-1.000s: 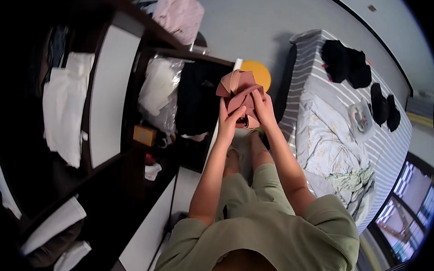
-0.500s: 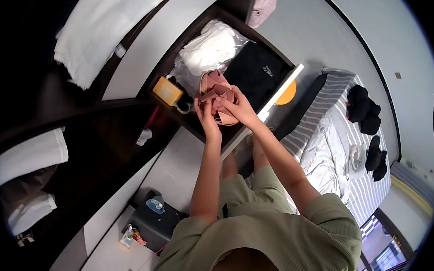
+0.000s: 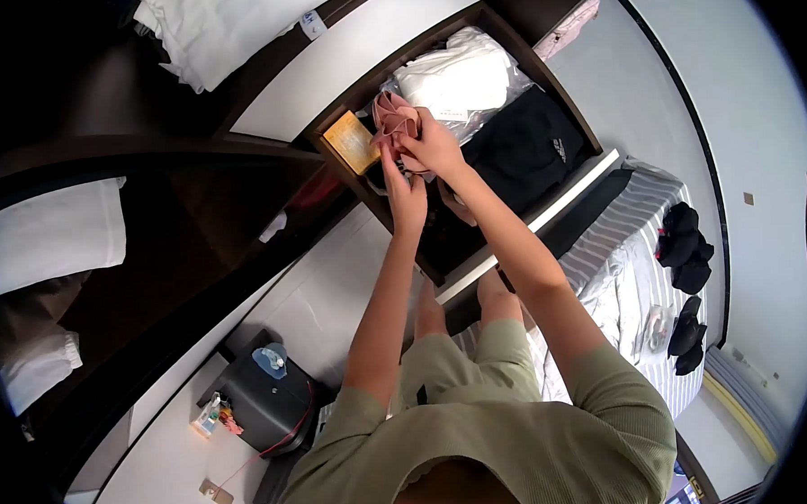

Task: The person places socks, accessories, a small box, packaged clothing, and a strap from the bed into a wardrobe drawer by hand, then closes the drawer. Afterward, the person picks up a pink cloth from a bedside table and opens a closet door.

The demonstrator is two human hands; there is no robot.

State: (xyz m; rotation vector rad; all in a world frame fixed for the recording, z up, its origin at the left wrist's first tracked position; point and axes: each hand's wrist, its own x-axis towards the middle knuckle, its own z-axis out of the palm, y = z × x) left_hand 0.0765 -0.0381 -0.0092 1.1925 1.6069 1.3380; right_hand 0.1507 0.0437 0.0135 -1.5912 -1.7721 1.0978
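Both hands are closed on a bundled pink garment (image 3: 395, 115) with wide, smooth bands; its exact kind is hard to make out. My left hand (image 3: 404, 191) grips it from below on the left, fingers pointing up. On the right side, my right hand (image 3: 437, 149) pinches it with fingers bent. The bundle is above the open drawer (image 3: 539, 59), beside a yellow box (image 3: 352, 142). A pale pink band (image 3: 456, 205) shows below my right wrist; whether it belongs to the bundle is unclear. White clothing in clear plastic (image 3: 457, 74) and folded black clothing (image 3: 525, 157) lie inside the drawer.
Dark wardrobe shelves on the left hold folded white clothes (image 3: 56, 236). A bed (image 3: 601, 234) with striped bedding stands to the right, with black garments (image 3: 682, 235) on it. A black case (image 3: 266, 398) stands at lower left. The drawer's white front (image 3: 546, 214) is close to my legs.
My hands have moved the pink garment left within the drawer area, closer to the yellow box. The bundle looks more tightly gathered. My view has shifted, so the drawer appears farther right.
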